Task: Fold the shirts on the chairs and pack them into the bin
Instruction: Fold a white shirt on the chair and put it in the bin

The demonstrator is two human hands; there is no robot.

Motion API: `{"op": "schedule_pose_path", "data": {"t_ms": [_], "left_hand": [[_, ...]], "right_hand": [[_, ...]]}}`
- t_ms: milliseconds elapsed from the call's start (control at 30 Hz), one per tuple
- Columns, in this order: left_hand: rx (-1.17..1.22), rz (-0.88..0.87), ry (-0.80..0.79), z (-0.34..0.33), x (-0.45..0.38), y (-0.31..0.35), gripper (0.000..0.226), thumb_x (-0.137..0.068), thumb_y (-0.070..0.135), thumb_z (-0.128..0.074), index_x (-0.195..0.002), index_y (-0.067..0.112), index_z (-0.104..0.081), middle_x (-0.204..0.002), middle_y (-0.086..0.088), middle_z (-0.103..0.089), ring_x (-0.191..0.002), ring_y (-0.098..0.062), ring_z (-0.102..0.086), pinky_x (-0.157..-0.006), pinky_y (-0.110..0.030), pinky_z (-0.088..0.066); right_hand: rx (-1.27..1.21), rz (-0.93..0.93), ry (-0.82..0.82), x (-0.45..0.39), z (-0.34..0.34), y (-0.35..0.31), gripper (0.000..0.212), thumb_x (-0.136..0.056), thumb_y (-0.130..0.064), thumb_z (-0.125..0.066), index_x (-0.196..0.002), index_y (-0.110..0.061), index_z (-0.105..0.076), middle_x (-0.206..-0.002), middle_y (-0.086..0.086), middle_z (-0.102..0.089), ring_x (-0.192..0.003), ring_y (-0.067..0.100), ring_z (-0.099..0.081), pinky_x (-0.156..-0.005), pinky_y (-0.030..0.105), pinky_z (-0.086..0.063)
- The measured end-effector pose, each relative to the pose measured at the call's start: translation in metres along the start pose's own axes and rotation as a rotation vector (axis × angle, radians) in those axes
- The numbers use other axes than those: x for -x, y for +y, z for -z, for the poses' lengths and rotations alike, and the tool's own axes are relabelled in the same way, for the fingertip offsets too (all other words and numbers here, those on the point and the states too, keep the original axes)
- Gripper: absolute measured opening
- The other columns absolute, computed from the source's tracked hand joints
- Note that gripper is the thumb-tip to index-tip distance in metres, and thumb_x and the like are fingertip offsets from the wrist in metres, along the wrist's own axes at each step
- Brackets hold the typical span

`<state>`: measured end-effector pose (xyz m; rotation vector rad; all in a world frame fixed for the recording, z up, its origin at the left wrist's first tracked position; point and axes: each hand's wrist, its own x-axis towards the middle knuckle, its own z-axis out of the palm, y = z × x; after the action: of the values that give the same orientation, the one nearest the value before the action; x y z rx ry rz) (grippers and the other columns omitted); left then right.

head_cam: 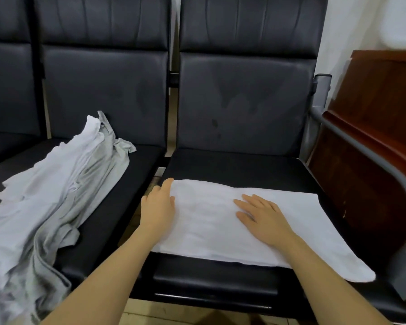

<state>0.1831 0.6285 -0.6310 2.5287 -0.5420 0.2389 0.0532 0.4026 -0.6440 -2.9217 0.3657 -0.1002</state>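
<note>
Chairs: a row of black padded chairs (244,102) fills the view, seats joined side by side, backs upright.
Wooden cabinet: a dark red-brown wooden cabinet (380,109) stands just beside the right-hand chair, past its grey metal armrest (361,146).
Unfolded shirts: a loose heap of white and pale grey shirts (52,195) sprawls along the middle chair's seat, from near the seat's back edge down over its front edge at lower left.
Folded shirt: a white shirt (220,221), folded into a flat rectangle, lies across the front half of the right-hand chair's seat; its near right corner hangs past the seat's front edge.
Left hand: the left hand (158,207) rests at the folded shirt's left edge, fingers relaxed and nearly straight, fingertips touching the cloth at the far left corner.
Right hand: the right hand (260,215) lies flat, palm down, fingers spread, pressing on the middle of the folded shirt.
</note>
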Motion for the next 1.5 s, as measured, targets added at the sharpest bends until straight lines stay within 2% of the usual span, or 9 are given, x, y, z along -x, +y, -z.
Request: {"op": "schedule_pose_path", "data": {"t_ms": [167,300,467,633,800,967,1133,1333,1500], "left_hand": [[0.311,-0.135,0.075,0.019,-0.003,0.006,0.049,-0.095,0.011,-0.053,-0.141,0.022,-0.041,-0.114,-0.004,-0.053,-0.083,-0.010,-0.049,-0.069,-0.011,-0.034],[0.316,-0.264,0.137,0.025,-0.001,0.013,0.049,-0.091,0.007,-0.058,-0.136,0.020,-0.048,-0.110,-0.002,-0.056,-0.095,-0.012,-0.053,-0.074,0.001,-0.032],[0.328,-0.400,0.215,0.029,0.005,0.041,0.044,-0.089,0.004,-0.061,-0.131,0.012,-0.053,-0.113,-0.006,-0.062,-0.104,-0.016,-0.057,-0.087,-0.013,-0.036],[0.513,-0.364,0.031,0.021,0.014,0.090,0.042,-0.092,0.011,-0.057,-0.133,0.019,-0.051,-0.114,0.003,-0.061,-0.109,-0.007,-0.054,-0.097,-0.022,-0.043],[0.433,-0.393,-0.067,0.002,0.022,0.125,0.045,-0.094,0.016,-0.056,-0.137,0.025,-0.047,-0.126,0.002,-0.057,-0.117,-0.013,-0.051,-0.104,-0.031,-0.040],[0.363,-0.455,-0.083,-0.026,0.028,0.154,0.046,-0.095,0.016,-0.053,-0.138,0.026,-0.044,-0.121,0.007,-0.058,-0.111,-0.009,-0.048,-0.088,-0.006,-0.022],[0.506,-0.443,-0.118,-0.047,0.028,0.186,0.044,-0.090,0.015,-0.058,-0.133,0.025,-0.050,-0.096,0.019,-0.057,-0.100,-0.007,-0.046,-0.095,-0.023,-0.032],[0.388,-0.488,-0.131,-0.060,0.014,0.184,0.037,-0.096,0.031,-0.052,-0.133,0.031,-0.050,-0.120,0.012,-0.055,-0.110,-0.007,-0.038,-0.082,-0.018,-0.016],[0.260,-0.381,-0.126,-0.057,0.001,0.150,0.031,-0.098,0.026,-0.047,-0.128,0.027,-0.053,-0.127,0.010,-0.049,-0.121,-0.010,-0.036,-0.088,-0.017,-0.014]], "right_hand": [[0.000,0.001,-0.001,-0.008,-0.010,-0.029,0.047,-0.101,-0.048,-0.023,-0.148,-0.042,-0.023,-0.159,-0.010,-0.016,-0.146,0.014,-0.009,-0.116,0.031,-0.005],[-0.068,-0.003,0.039,-0.019,-0.017,-0.053,0.045,-0.100,-0.045,-0.030,-0.144,-0.041,-0.032,-0.157,-0.008,-0.022,-0.144,0.015,-0.015,-0.115,0.032,-0.007],[-0.313,-0.010,0.162,-0.017,-0.007,-0.045,0.032,-0.099,-0.030,-0.045,-0.127,-0.028,-0.058,-0.139,-0.008,-0.047,-0.129,0.014,-0.039,-0.102,0.024,-0.017],[-0.113,-0.052,0.174,0.016,0.010,0.006,0.032,-0.099,-0.034,-0.042,-0.128,-0.030,-0.054,-0.129,-0.010,-0.048,-0.120,0.013,-0.041,-0.097,0.026,-0.019],[-0.084,-0.184,0.149,0.049,0.024,0.050,0.035,-0.100,-0.038,-0.038,-0.132,-0.032,-0.050,-0.132,-0.011,-0.046,-0.120,0.010,-0.040,-0.101,0.028,-0.019],[-0.108,-0.212,0.149,0.053,0.016,0.055,0.034,-0.099,-0.043,-0.038,-0.129,-0.034,-0.051,-0.131,-0.014,-0.046,-0.122,0.008,-0.037,-0.103,0.031,-0.011],[-0.233,-0.327,0.345,0.053,0.018,0.060,0.023,-0.098,-0.036,-0.043,-0.111,-0.030,-0.061,-0.112,-0.013,-0.054,-0.106,0.005,-0.046,-0.092,0.026,-0.016],[-0.430,-0.397,0.521,0.054,0.022,0.068,0.014,-0.097,-0.029,-0.047,-0.088,-0.030,-0.058,-0.093,-0.013,-0.056,-0.092,0.005,-0.052,-0.092,0.027,-0.023],[-0.430,-0.463,0.514,0.031,0.028,0.064,0.020,-0.093,-0.042,-0.054,-0.104,-0.026,-0.060,-0.098,-0.010,-0.058,-0.097,0.010,-0.055,-0.097,0.030,-0.023]]}}
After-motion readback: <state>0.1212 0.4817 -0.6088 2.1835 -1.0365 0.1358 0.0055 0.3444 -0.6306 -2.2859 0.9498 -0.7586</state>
